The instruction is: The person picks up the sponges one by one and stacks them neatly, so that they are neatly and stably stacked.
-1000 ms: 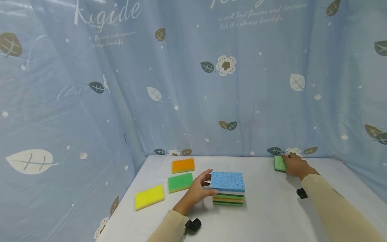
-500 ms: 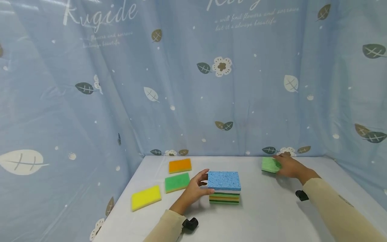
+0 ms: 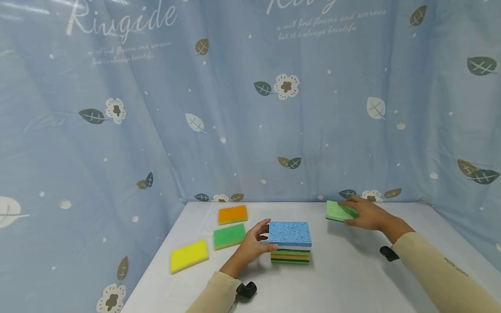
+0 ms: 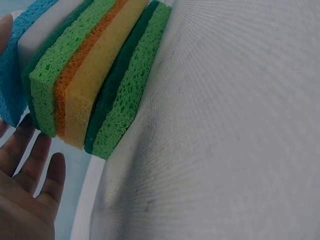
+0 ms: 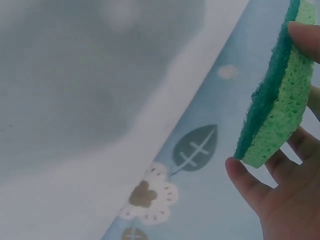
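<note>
A stack of sponges (image 3: 290, 251) stands mid-table, its layers blue, white, green and orange-yellow, with green at the bottom. My left hand (image 3: 253, 246) holds the stack at its left side, thumb at the front edge and fingers behind, near the blue top sponge (image 3: 289, 233). In the left wrist view, the fingertips (image 4: 59, 162) show beside the layers. My right hand (image 3: 367, 214) grips a light green sponge (image 3: 337, 210) by its right end, raised above the table at the back right. The right wrist view shows that sponge's dark green scrub side (image 5: 267, 95), with the thumb across it.
Left of the stack lie three separate sponges: an orange one (image 3: 232, 214), a green one (image 3: 229, 236) and a yellow one (image 3: 189, 256). A blue patterned curtain (image 3: 235, 108) hangs behind and to the side of the white table (image 3: 336, 278).
My right hand has picked up the light green sponge from the back right and moved it left. The left hand has stayed at the stack; the head view has shifted slightly.
</note>
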A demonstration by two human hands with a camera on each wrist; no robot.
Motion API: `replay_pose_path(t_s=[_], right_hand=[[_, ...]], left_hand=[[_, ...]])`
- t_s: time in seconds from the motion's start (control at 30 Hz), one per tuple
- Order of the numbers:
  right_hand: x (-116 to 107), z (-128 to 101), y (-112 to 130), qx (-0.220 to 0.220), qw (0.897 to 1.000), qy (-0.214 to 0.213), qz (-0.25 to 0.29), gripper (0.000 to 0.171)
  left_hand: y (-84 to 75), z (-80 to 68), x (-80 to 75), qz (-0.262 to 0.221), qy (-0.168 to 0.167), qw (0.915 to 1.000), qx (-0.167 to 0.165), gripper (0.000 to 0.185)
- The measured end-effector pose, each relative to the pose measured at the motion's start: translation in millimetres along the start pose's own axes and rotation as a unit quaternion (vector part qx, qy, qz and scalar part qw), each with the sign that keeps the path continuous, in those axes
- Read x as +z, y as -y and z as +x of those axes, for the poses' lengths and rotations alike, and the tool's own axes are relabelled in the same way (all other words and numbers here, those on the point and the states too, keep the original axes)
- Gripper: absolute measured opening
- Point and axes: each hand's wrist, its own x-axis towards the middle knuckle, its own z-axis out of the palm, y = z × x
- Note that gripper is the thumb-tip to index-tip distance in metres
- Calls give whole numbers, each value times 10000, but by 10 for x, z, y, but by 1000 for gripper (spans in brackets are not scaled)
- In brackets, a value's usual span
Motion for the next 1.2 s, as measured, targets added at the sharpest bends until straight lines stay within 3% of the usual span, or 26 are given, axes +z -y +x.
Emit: replay_pose_path(t_s=[0.37, 0.63, 0.77, 1.0, 1.2], right_hand=[[-87, 20, 270, 11, 9999, 20, -128, 65], [-144, 1, 486, -509, 9984, -226, 57, 66], [-144, -6, 574, -675, 9973, -249, 133, 65], [-136, 6, 711, -851, 9960, -269, 96, 64], [-125, -23, 814, -856, 9960, -210, 175, 67]], left_hand=[[-13, 6, 26, 32, -28, 10000, 18, 80], [-297, -85, 27, 50, 106, 9998, 144, 78], [-337, -104, 26, 64, 108, 9998, 173, 77], [-279, -86, 10, -26, 151, 9997, 193, 78], [-37, -24, 29, -76, 9, 9998, 184, 79]])
